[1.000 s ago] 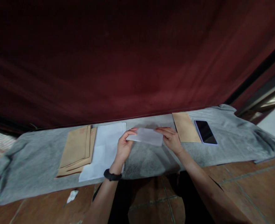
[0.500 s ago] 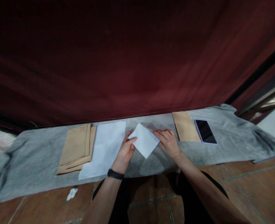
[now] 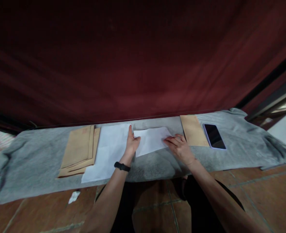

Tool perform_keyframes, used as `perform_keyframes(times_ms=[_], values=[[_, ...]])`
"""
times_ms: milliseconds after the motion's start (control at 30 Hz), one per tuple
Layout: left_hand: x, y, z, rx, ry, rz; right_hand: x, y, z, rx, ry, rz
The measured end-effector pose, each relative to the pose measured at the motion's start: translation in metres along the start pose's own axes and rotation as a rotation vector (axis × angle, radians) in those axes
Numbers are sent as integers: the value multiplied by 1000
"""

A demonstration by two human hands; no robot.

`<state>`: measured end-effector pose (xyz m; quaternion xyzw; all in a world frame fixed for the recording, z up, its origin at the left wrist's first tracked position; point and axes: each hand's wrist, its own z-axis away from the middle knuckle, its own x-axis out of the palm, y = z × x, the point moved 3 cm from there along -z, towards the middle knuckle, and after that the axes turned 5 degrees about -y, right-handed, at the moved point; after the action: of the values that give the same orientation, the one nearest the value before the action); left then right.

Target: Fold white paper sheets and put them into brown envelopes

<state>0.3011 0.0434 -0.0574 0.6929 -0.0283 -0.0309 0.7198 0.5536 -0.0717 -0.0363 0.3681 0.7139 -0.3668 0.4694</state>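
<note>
A folded sheet of white paper (image 3: 151,139) lies nearly level over the grey cloth, its long side running left to right between my hands. My left hand (image 3: 131,144), with a black band at the wrist, grips its left end, thumb on top and forefinger pointing away from me. At the right end, the bent fingers of my right hand (image 3: 180,149) hold the paper; the fingertips partly cover its corner. Just left of my left hand is a stack of white sheets (image 3: 106,152). A brown envelope (image 3: 193,131) rests beyond my right hand.
Several brown envelopes (image 3: 78,147) are piled at the left, overlapping the white sheets. A phone (image 3: 215,136) with a purple edge lies right of the single envelope. Dark red fabric (image 3: 138,81) rises behind the grey cloth (image 3: 41,161). A white scrap (image 3: 74,196) is on the tiled floor.
The white paper has turned from a diamond-like slant to lie lengthwise and now shows a longer shape. My right hand has shifted slightly right, and my left forefinger has stretched out.
</note>
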Motion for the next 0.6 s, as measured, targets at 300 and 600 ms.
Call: perform_keyframes(times_ms=[300, 600], values=[[13, -14, -10, 164, -42, -696, 13, 1, 11, -5, -173, -23], [45, -8, 37, 428, -105, -1244, 30, -3, -1, 205, -36, -199]])
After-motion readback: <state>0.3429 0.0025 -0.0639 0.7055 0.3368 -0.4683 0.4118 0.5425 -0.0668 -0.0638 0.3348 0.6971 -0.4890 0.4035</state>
